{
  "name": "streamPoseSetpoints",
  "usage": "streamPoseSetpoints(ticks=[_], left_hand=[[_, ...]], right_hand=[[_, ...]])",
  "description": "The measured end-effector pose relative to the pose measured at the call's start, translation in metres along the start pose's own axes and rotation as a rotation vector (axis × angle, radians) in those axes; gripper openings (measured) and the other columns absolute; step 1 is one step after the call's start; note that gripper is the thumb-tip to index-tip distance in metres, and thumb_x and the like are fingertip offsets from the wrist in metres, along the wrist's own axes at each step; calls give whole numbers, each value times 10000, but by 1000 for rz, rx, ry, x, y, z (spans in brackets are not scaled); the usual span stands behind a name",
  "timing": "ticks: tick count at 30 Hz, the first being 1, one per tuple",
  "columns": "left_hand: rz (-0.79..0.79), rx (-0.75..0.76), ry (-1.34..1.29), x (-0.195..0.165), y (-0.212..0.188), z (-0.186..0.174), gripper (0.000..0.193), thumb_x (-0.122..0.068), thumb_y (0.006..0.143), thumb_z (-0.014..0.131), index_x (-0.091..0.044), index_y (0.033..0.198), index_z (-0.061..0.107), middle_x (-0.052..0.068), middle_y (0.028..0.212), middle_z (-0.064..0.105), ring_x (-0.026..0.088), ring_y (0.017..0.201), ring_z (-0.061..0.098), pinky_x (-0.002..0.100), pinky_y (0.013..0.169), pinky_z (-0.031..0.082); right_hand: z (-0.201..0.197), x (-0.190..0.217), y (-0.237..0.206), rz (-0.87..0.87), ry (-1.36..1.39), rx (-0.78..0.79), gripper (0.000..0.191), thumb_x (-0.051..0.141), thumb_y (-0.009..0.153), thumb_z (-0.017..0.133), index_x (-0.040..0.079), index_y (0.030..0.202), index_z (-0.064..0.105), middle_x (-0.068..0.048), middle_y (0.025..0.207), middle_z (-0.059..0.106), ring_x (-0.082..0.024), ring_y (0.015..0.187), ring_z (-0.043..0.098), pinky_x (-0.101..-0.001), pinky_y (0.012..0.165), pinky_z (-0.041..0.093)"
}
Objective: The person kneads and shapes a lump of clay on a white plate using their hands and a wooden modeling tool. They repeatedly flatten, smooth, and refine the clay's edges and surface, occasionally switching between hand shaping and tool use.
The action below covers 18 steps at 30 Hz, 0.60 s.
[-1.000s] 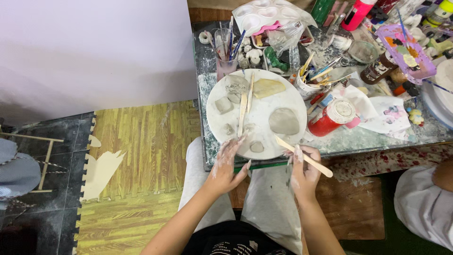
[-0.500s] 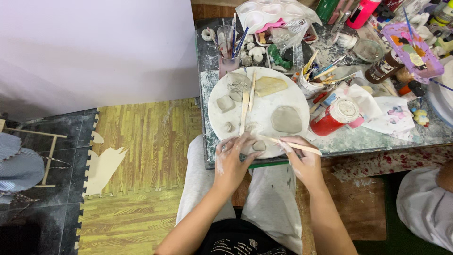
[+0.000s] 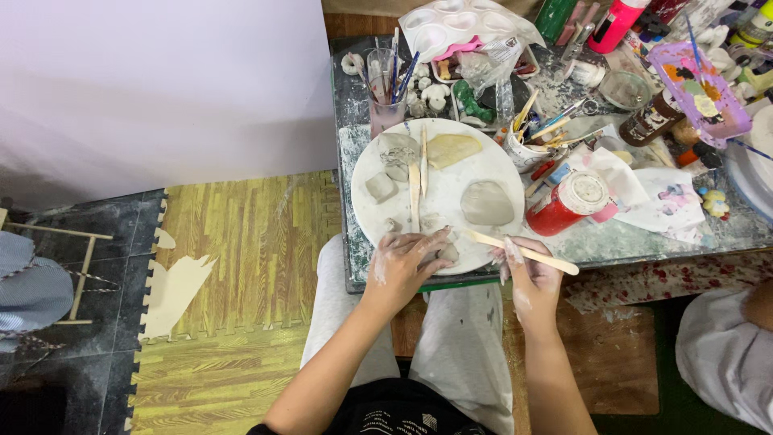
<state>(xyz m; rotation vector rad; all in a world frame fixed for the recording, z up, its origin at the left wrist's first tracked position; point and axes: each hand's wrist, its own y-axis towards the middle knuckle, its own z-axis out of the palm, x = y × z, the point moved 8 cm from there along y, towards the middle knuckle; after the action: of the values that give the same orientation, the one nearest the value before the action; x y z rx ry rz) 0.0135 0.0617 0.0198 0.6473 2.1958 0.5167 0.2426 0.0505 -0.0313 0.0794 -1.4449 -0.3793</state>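
A round white plate [image 3: 451,197] sits on the counter [image 3: 644,234], its near rim close to the counter's front edge. All positions below are referred to this plate.

The left hand [image 3: 403,262] rests over the plate's near rim, fingers curled down onto small grey clay pieces [image 3: 445,251] at that edge; the hand is smeared with clay and holds the lump loosely pinned against the plate. The right hand [image 3: 527,270] sits just off the plate's near right rim, closed around a flat wooden stick [image 3: 519,250] whose tip reaches in over the rim toward the clay pieces.

On the plate: a larger grey clay slab [image 3: 486,203] right of centre, a yellowish slab [image 3: 452,149] at the far side, a small grey block [image 3: 381,187] at the left, and a wooden tool [image 3: 415,189] lying across the middle.

The plate's centre is bare. To its right the counter is crowded: a red jar [image 3: 572,203] stands just beside the rim, with stained paper [image 3: 656,193] beyond it. Behind the plate stands a cup of brushes [image 3: 386,97], close to the far rim. Left of the plate the counter ends; only floor mats [image 3: 233,250] lie below.
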Motion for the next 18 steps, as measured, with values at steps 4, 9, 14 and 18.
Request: streamPoseSetpoints(ticks=[4,9,14,18], left_hand=[[4,-40,31,-19,-1,0,543,-323,824,804,-141,1313,653,94,1118,745,240,1077,668,444,955,412],[-122,-40,6,-18,-2,8,433,-249,866,786,-173,1279,680,57,1093,763,214,1124,659,434,951,388],[-87,-5,-69,-8,-3,13,428,-199,856,780,-170,1271,680,38,1122,768,223,1120,659,415,959,393],[-9,25,-118,-8,-3,14,451,-153,875,769,-156,1311,653,60,1135,750,246,1154,664,393,1004,412]], right_hand=[[-5,-4,-4,-10,21,-22,176,42,1053,586,-47,1202,614,-135,1003,712,-118,818,624,-242,657,490],[-18,-16,-16,-4,40,-106,170,43,1065,589,-43,1208,622,-126,1000,703,-118,792,599,-250,644,479],[-28,-28,-28,42,83,-134,182,46,1054,585,-19,1220,620,-114,1001,701,-121,822,615,-249,667,483],[-32,-35,-32,54,110,-153,184,50,1045,583,-5,1217,620,-117,993,710,-131,811,628,-254,671,491]])
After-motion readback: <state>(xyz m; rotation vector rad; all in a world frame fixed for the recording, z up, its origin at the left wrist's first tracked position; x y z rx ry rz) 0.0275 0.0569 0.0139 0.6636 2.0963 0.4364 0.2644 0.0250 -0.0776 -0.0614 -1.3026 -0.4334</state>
